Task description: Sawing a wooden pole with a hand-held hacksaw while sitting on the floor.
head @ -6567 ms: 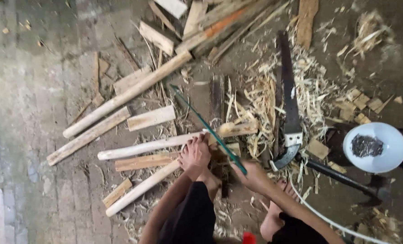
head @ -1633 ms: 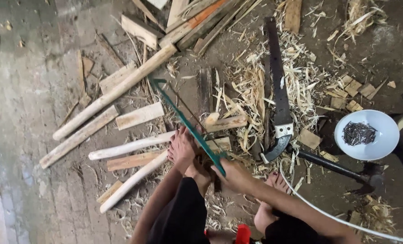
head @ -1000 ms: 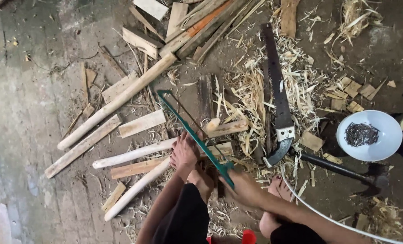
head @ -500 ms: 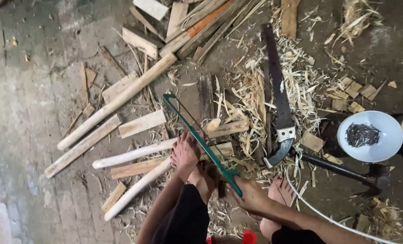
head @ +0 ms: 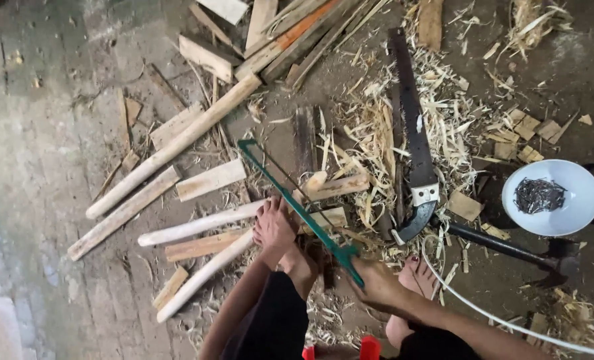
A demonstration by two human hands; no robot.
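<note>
My left hand point(head: 274, 227) lies over the near end of a pale round wooden stick point(head: 197, 225) and presses it to the ground. A green-framed hacksaw point(head: 297, 203) slants from upper left to lower right across that spot, and my right hand point(head: 377, 283) is shut on its handle. The saw passes just right of my left hand, beside a short wood block point(head: 334, 187). My bare left foot point(head: 302, 263) is tucked under the saw; my right foot point(head: 414, 273) is beside my right hand.
A big black handsaw point(head: 414, 133) lies in wood shavings point(head: 370, 133) to the right. A white bowl point(head: 577, 213) of dark nails, a black-handled hammer point(head: 497, 245) and a white cable point(head: 484, 310) are at the right. Long sticks point(head: 177, 143) and boards lie left and above.
The hacksaw has slid a little down and right, back towards me, with my right hand. My left hand has stayed on the stick.
</note>
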